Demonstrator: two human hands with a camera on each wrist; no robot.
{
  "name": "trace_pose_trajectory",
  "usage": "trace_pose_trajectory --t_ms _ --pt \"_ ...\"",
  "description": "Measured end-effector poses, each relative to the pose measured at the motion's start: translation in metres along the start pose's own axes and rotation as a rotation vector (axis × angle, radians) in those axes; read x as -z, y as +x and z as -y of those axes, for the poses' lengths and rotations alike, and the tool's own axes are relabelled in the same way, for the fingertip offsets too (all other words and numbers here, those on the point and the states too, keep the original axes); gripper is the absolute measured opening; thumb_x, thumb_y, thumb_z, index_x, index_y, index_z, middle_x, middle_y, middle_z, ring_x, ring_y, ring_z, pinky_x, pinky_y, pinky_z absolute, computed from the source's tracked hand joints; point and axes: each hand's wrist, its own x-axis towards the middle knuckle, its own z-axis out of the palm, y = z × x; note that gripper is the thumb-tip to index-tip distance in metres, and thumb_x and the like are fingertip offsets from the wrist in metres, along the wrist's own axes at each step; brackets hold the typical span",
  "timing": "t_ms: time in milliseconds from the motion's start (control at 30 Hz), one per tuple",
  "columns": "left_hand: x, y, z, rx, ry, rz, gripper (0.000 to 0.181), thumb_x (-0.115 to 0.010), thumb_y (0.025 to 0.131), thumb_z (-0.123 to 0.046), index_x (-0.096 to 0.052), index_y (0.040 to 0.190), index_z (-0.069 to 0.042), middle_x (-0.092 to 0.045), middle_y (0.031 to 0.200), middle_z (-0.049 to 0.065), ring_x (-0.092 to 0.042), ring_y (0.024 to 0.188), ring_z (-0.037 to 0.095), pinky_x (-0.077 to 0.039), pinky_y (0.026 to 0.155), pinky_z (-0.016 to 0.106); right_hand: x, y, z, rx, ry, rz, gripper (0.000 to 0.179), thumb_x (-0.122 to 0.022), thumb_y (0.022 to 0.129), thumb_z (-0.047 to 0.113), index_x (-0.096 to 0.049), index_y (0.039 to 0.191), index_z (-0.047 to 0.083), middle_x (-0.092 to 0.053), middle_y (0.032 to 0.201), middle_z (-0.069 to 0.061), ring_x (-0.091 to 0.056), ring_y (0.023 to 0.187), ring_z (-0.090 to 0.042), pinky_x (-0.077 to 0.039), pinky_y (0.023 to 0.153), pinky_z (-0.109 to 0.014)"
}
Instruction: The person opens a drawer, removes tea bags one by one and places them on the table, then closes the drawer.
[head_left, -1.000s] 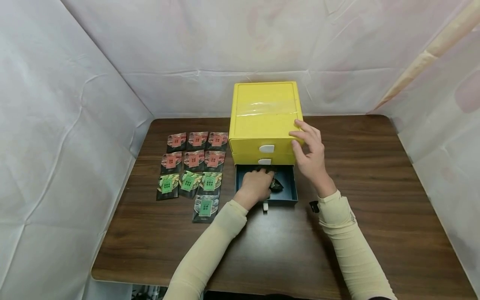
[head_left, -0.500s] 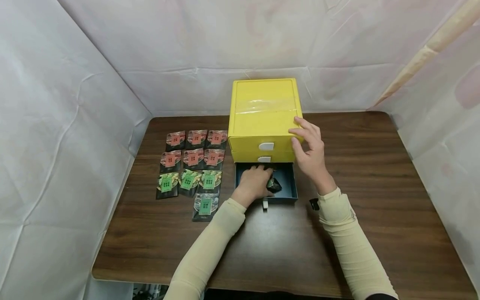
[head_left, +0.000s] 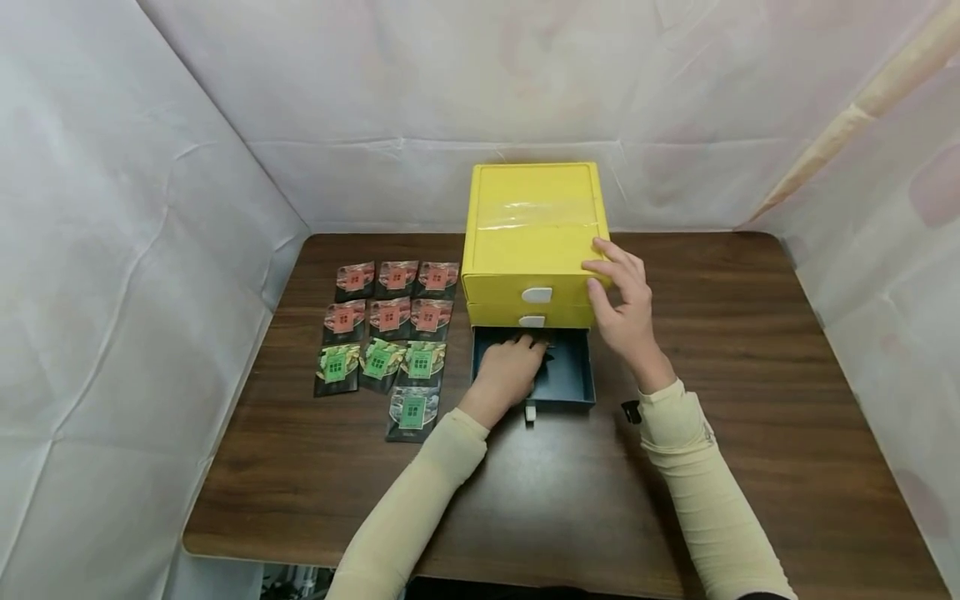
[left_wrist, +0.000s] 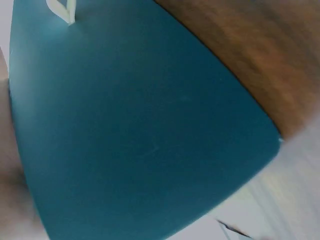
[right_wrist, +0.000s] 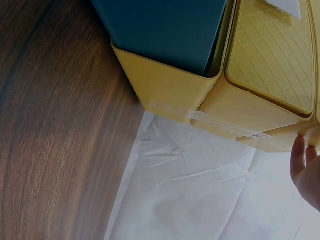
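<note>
A yellow drawer cabinet (head_left: 536, 225) stands at the back of the table, its dark teal bottom drawer (head_left: 577, 387) pulled out. My left hand (head_left: 506, 371) reaches into the drawer, fingers pointing down near the back. Just a sliver of a dark packet (head_left: 549, 355) shows beside those fingertips; whether they pinch it is hidden. In the left wrist view the drawer's teal front (left_wrist: 145, 125) fills most of the picture. My right hand (head_left: 626, 312) rests its spread fingers on the cabinet's front right edge; the right wrist view shows those fingers (right_wrist: 298, 157) touching the yellow side.
Red-labelled packets (head_left: 390, 317) lie in two rows left of the cabinet. In front of them are green-labelled packets (head_left: 335, 367) and one grey-green packet (head_left: 412, 412). White sheeting (head_left: 360, 100) hangs behind the wooden table (head_left: 750, 375).
The dark packet in the drawer, earlier visible right of my left hand, is now mostly hidden by the fingers. My left hand shifted slightly inside the drawer. My right hand stayed on the cabinet.
</note>
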Motion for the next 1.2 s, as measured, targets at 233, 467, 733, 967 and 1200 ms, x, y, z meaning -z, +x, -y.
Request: trace_pose_trajectory --t_ms 233,467,733,967,1200 --pt "0.0 -0.021 0.002 -0.073 -0.004 -0.147 0.041 -0.063 0.093 -0.023 -0.058 0.134 -0.022 -0.063 0.119 0.0 -0.064 0.093 0.017 -0.054 0.068 0.035 -0.001 -0.007 -0.001 -0.022 -0.003 0.006 0.024 -0.058 0.08 -0.022 -0.066 0.1 -0.012 -0.055 0.124 -0.034 -0.044 0.116 -0.052 -0.032 0.102 -0.049" --pt "0.013 -0.065 0.01 -0.132 -0.07 -0.408 0.042 -0.059 0.091 -0.009 -0.059 0.133 -0.017 -0.064 0.12 0.001 -0.064 0.101 0.018 -0.053 0.077 0.036 -0.004 -0.011 -0.001 -0.023 0.005 0.012 0.024 -0.057 0.079 -0.022 -0.066 0.1 -0.014 -0.054 0.124 -0.035 -0.044 0.115 -0.053 -0.032 0.102 -0.049" --pt "0.011 -0.134 0.04 -0.038 -0.24 -0.634 0.058 -0.054 0.081 0.009 -0.058 0.135 -0.011 -0.061 0.127 0.008 -0.061 0.111 0.027 -0.052 0.086 0.043 -0.005 -0.009 -0.001 0.0 0.023 -0.014 0.023 -0.056 0.079 -0.021 -0.065 0.099 -0.014 -0.054 0.123 -0.037 -0.045 0.115 -0.053 -0.031 0.101 -0.048" --pt "-0.014 -0.172 0.081 0.126 -0.266 -0.634 0.065 -0.06 0.074 0.013 -0.058 0.135 -0.008 -0.059 0.131 0.013 -0.055 0.12 0.036 -0.045 0.094 0.052 -0.007 -0.006 0.0 0.004 0.034 -0.018 0.024 -0.057 0.078 -0.022 -0.065 0.098 -0.013 -0.055 0.122 -0.035 -0.045 0.116 -0.051 -0.032 0.102 -0.047" --pt "-0.043 -0.195 0.115 0.288 -0.244 -0.53 0.057 -0.072 0.076 0.007 -0.062 0.131 -0.006 -0.059 0.13 0.017 -0.05 0.123 0.039 -0.041 0.094 0.057 0.0 -0.003 0.0 0.007 0.024 -0.008 0.023 -0.056 0.08 -0.02 -0.065 0.1 -0.014 -0.054 0.124 -0.036 -0.045 0.116 -0.051 -0.032 0.102 -0.046"
